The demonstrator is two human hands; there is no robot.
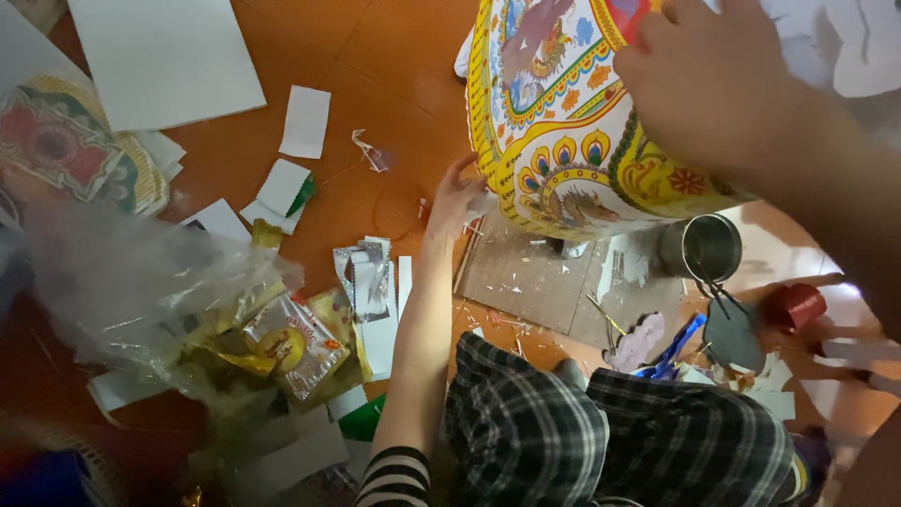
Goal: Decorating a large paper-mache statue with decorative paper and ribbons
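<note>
Lantern (563, 122), a yellow painted paper shell with peacock-feather and flower motifs, stands upper centre-right above a cardboard sheet (526, 277) on the orange floor (394, 56).

Working left to right, we note an ornate red-and-gold cutout (66, 150) at the far left edge, with a large white sheet (164, 56) above and just right of it. Below these lies a heap of clear plastic wrap (122, 272) over gold foil packets (291, 343). White paper scraps (305, 122) lie scattered across the floor between the heap and the lantern.

We record the left hand (453, 202) at the lantern's lower left rim, fingers spread and touching its edge, not clamped on it. The forearm runs down to a striped cuff (394, 479) beside checked trousers (610, 432).

We find the right hand (713, 89) laid flat on the lantern's upper right side, fingers apart, pressing the surface.

Further right, a metal tin (709, 249) stands just beside the lantern's base. A red spool (796, 305) sits well right of it, near blue scissors (676, 343).
</note>
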